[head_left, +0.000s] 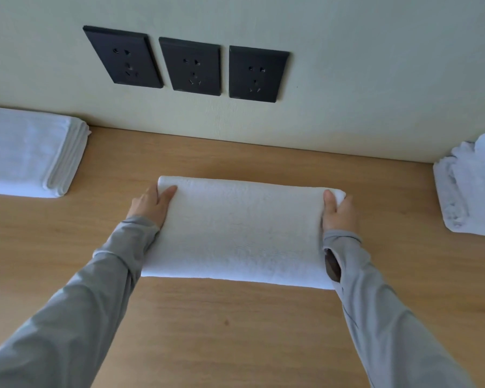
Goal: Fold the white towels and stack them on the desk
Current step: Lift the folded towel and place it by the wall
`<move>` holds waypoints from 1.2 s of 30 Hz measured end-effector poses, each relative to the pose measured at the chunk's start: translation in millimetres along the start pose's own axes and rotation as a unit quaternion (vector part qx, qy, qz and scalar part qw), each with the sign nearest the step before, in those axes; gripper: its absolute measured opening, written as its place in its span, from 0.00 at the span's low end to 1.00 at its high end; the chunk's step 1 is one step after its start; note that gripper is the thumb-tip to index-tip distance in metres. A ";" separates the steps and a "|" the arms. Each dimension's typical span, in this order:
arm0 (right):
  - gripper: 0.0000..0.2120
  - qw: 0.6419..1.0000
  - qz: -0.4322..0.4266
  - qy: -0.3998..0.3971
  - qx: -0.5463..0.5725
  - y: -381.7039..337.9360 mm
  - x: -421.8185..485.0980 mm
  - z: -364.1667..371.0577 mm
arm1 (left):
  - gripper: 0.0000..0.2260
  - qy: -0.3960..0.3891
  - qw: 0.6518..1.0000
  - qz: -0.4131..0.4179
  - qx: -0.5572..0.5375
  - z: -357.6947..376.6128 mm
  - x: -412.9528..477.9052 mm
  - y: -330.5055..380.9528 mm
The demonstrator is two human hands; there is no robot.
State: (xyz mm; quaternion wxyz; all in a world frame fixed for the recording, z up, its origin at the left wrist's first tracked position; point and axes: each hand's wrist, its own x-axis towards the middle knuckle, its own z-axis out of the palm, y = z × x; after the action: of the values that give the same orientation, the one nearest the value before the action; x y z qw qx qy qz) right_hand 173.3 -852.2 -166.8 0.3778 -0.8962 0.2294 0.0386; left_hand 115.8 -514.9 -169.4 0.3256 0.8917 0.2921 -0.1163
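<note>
A white towel (241,231), folded into a rectangle, lies flat in the middle of the wooden desk (235,331). My left hand (149,205) grips its far left corner, thumb on top and fingers hidden under the edge. My right hand (340,211) grips the far right corner the same way, thumb on top. A neat stack of folded white towels (31,155) sits at the left against the wall. A loose heap of unfolded white towels (473,186) lies at the right edge.
Three black wall sockets (191,65) are set in the pale wall just behind the desk. Bare desk surface stretches in front of the towel and between it and both piles.
</note>
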 end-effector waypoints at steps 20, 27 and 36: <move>0.30 0.848 -0.376 -0.118 -0.355 -18.6 -86.9 25.5 | 0.26 -0.004 0.915 0.304 0.266 51.6 -77.8 50.5; 0.33 0.877 -0.321 -0.104 -0.343 21.1 -57.9 -12.7 | 0.31 0.030 0.928 0.268 0.259 23.5 -70.5 5.1; 0.32 0.887 -0.306 -0.116 -0.328 21.7 -42.5 -5.2 | 0.34 -0.057 0.940 0.254 0.219 17.4 -50.8 13.2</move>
State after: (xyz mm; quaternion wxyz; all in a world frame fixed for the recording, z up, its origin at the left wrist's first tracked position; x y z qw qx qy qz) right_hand 125.3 -852.8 -167.0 0.0797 -0.9839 -0.1269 0.0975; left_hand 82.6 -557.0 -155.7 0.1571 0.9773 0.0044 -0.1419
